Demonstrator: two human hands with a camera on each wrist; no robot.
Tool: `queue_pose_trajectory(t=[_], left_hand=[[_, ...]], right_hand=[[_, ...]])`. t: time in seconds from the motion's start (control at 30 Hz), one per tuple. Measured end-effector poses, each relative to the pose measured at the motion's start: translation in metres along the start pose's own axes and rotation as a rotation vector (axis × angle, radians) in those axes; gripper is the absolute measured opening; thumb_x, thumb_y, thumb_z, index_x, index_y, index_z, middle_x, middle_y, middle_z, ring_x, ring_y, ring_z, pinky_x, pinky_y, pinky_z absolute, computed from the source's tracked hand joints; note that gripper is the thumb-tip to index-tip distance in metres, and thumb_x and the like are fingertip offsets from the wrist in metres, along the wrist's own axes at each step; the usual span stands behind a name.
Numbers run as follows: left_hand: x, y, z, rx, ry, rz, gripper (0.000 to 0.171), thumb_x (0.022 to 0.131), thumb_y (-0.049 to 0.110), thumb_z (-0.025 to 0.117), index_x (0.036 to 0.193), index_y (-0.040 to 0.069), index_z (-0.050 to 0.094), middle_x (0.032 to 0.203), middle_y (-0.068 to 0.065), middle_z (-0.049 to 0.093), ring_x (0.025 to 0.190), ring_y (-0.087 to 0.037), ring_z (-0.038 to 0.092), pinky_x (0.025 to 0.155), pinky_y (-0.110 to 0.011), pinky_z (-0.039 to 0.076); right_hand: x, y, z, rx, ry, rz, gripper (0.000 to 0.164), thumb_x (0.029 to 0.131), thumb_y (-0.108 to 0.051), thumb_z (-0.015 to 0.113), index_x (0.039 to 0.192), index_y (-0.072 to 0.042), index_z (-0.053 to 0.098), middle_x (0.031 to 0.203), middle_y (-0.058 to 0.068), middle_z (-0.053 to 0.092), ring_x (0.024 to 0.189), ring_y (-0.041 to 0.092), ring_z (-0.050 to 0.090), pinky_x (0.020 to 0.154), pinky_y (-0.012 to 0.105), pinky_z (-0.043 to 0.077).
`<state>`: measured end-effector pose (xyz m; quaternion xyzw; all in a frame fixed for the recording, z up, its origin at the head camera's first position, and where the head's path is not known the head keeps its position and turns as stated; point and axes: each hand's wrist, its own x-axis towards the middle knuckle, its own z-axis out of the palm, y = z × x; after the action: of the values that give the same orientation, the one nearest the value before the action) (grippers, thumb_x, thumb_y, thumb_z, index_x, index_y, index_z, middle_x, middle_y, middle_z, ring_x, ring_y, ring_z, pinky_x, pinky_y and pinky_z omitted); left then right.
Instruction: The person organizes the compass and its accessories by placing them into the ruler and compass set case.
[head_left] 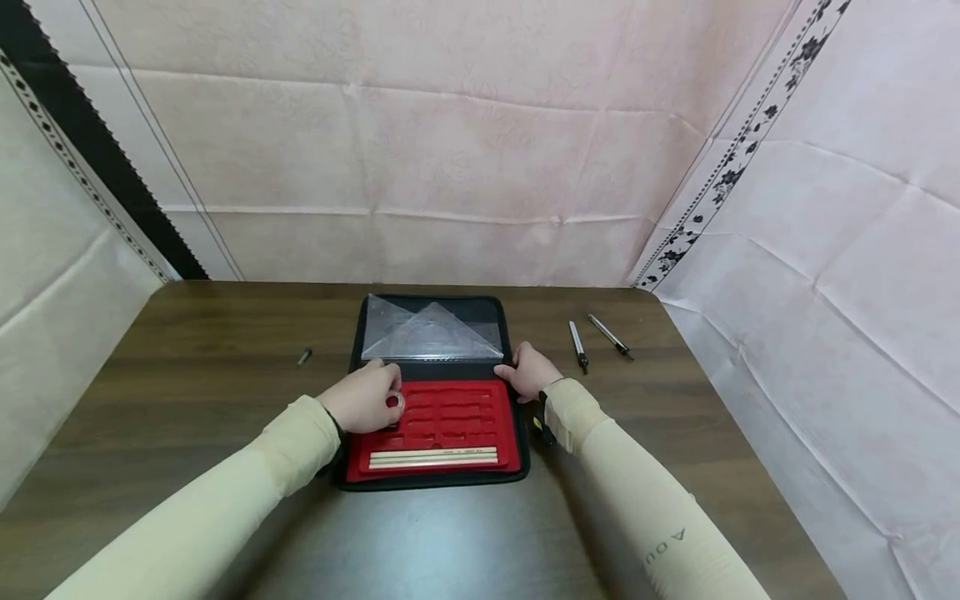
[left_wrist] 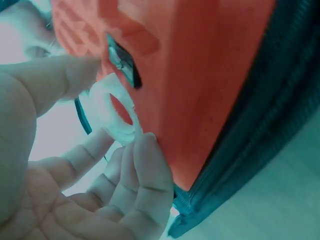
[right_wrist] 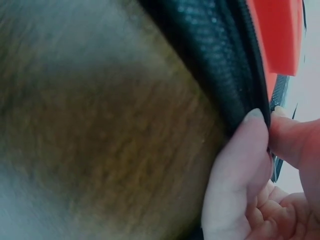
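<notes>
An opened black zippered case (head_left: 442, 481) lies on the table with a red molded tray (head_left: 453, 412) in its near half. My left hand (head_left: 363, 400) is over the tray's left side, its thumb and fingers around a small white ring (left_wrist: 102, 106) like a roll of tape. Just beyond the ring, a small dark and silver piece (left_wrist: 122, 61) sits in the tray. At the case's right edge, my right hand (head_left: 528, 372) pinches the zippered border (right_wrist: 257, 90) between thumb and finger. Two pale slim sticks (head_left: 433, 457) lie in the tray's front slot.
Clear triangular sheets (head_left: 450, 333) fill the pocket of the case's far half. To the right lie two slim pen-like tools, one silver and dark (head_left: 610, 335), the other white and dark (head_left: 577, 343). A small dark piece (head_left: 304, 356) is left of the case on the wooden table (head_left: 225, 375).
</notes>
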<state>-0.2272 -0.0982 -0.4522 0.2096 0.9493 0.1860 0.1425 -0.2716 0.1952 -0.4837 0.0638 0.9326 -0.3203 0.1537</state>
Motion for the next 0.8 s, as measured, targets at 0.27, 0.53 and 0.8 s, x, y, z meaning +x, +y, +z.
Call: queue_pose_trajectory(t=[0.27, 0.53, 0.8], left_hand=[[0.000, 0.005, 0.007, 0.233, 0.134, 0.117, 0.028, 0.075, 0.021, 0.076, 0.097, 0.011, 0.061, 0.080, -0.005, 0.052, 0.062, -0.016, 0.050, 0.058, -0.032, 0.049], [0.003, 0.011, 0.007, 0.215, 0.074, 0.110, 0.035, 0.076, 0.021, 0.080, 0.105, 0.010, 0.064, 0.084, -0.005, 0.051, 0.068, -0.018, 0.052, 0.064, -0.034, 0.050], [0.006, 0.013, 0.007, 0.267, 0.103, 0.151, 0.028, 0.076, 0.018, 0.079, 0.099, 0.007, 0.068, 0.080, -0.003, 0.054, 0.075, -0.018, 0.051, 0.071, -0.037, 0.047]], right_hand=[[0.001, 0.003, 0.000, 0.006, 0.000, -0.010, 0.039, 0.093, -0.035, 0.065, 0.103, -0.005, 0.043, 0.087, 0.016, 0.055, 0.068, 0.022, 0.063, 0.054, 0.030, 0.054], [0.003, 0.004, 0.001, 0.004, -0.004, -0.010, 0.039, 0.093, -0.035, 0.065, 0.102, -0.005, 0.042, 0.087, 0.017, 0.055, 0.063, 0.022, 0.063, 0.053, 0.031, 0.054], [0.004, 0.005, 0.001, 0.012, 0.000, -0.015, 0.038, 0.093, -0.035, 0.065, 0.102, -0.005, 0.042, 0.087, 0.017, 0.055, 0.062, 0.022, 0.063, 0.053, 0.031, 0.054]])
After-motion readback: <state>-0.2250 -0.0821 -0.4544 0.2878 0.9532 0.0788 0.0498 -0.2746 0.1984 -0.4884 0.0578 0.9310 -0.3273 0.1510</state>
